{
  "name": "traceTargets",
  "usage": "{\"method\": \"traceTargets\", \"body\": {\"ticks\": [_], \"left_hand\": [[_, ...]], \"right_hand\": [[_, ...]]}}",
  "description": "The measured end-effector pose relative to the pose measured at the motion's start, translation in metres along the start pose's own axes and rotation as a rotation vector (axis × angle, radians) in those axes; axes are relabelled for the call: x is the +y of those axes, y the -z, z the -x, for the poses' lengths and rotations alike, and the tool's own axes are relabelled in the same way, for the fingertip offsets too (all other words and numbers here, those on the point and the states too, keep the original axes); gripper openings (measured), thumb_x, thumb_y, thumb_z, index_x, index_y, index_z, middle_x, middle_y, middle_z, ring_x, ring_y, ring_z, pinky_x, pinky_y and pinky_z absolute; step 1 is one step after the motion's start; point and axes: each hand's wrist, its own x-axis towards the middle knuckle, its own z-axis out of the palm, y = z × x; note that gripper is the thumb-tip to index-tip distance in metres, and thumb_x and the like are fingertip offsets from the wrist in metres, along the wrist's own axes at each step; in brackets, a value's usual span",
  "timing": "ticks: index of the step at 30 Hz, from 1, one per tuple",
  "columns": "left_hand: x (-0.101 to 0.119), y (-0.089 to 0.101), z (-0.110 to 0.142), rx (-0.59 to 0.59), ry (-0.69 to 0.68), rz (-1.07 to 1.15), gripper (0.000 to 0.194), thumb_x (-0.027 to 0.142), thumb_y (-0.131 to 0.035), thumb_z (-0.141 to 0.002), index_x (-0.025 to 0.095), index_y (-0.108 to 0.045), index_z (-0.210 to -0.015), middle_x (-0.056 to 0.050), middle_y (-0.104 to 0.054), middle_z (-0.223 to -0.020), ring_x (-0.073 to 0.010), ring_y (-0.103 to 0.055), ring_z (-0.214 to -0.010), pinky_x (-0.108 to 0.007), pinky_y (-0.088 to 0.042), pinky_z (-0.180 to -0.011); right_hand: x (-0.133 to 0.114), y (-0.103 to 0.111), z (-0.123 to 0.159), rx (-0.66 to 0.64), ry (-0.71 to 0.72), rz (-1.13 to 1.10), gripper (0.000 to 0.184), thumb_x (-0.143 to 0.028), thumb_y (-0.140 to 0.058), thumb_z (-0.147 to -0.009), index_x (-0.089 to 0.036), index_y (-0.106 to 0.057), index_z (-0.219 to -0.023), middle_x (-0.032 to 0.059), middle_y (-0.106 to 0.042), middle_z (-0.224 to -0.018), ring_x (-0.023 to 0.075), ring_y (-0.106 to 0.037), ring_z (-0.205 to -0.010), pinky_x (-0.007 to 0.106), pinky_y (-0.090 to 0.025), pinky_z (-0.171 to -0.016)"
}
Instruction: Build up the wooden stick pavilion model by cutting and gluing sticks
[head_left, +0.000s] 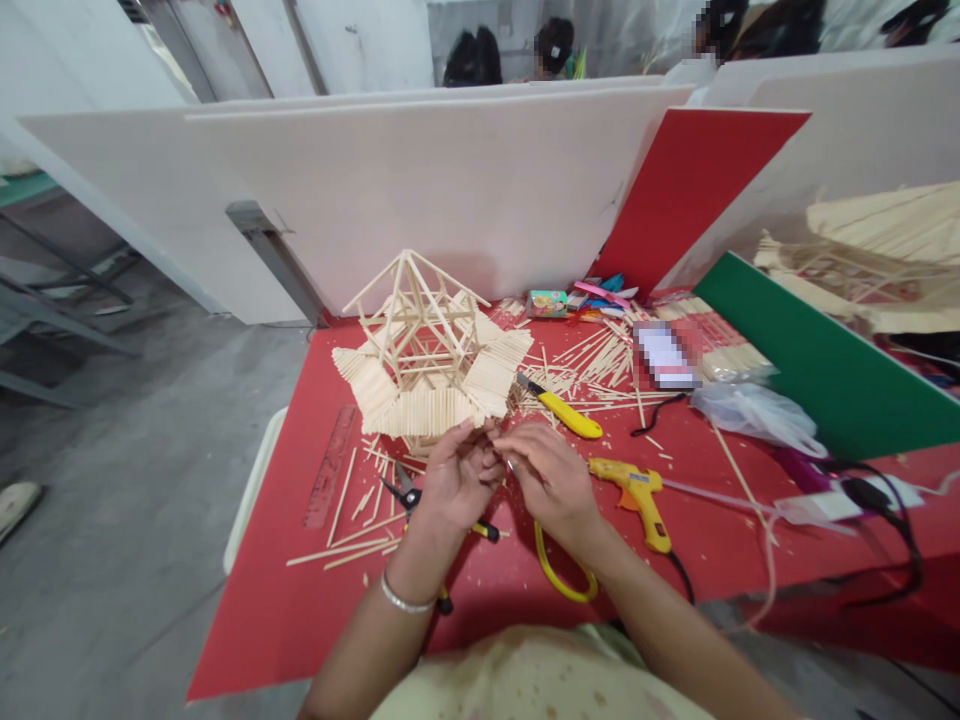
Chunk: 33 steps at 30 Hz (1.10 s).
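On the counter [262, 625], just far-left of my left grip [466, 468] and right grip [551, 482], the stick model [429, 408] is standing; whether either curled grip is holding anything, I cannot tell.

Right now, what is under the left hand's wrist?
Cutters on the red tabletop: blades and handle ends show. The left hand's wrist covers the handles' middle; anything else beneath is hidden.

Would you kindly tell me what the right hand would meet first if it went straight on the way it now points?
The right hand would probably meet the left hand first; whether the two touch is hard to tell.
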Motion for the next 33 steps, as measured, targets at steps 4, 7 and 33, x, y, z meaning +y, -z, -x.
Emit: {"method": "traceTargets", "body": {"ticks": [4,7,33], "left_hand": [[0.0,-0.004,0.001,0.023,-0.001,-0.001,0.012,0.02,-0.071,-0.075,0.01,-0.069,-0.081,-0.002,-0.066,-0.068,-0.0054,-0.05,-0.047,-0.015,-0.036,-0.041],[0.0,-0.003,0.001,0.024,0.016,-0.006,0.013,0.021,-0.07,-0.076,0.009,-0.068,-0.082,-0.002,-0.066,-0.069,-0.0055,-0.051,-0.048,-0.014,-0.035,-0.04],[0.0,0.0,0.0,-0.059,-0.029,-0.082,0.016,0.024,-0.071,-0.076,0.011,-0.068,-0.084,-0.002,-0.061,-0.076,-0.0054,-0.046,-0.053,-0.016,-0.035,-0.043]], "right_hand": [[-0.002,0.001,0.003,-0.019,-0.012,-0.002,0.026,-0.01,-0.052,-0.095,-0.025,-0.065,-0.113,0.0052,-0.073,-0.103,0.0182,-0.065,-0.097,0.039,-0.052,-0.088],[-0.006,0.002,0.003,-0.029,-0.021,-0.023,0.025,-0.013,-0.052,-0.096,-0.024,-0.065,-0.115,0.0058,-0.073,-0.103,0.0182,-0.066,-0.097,0.038,-0.053,-0.086],[-0.007,0.001,0.016,0.005,-0.062,-0.085,0.012,-0.015,-0.065,-0.091,-0.022,-0.069,-0.1,0.0035,-0.073,-0.092,0.015,-0.067,-0.083,0.029,-0.054,-0.076]]}}
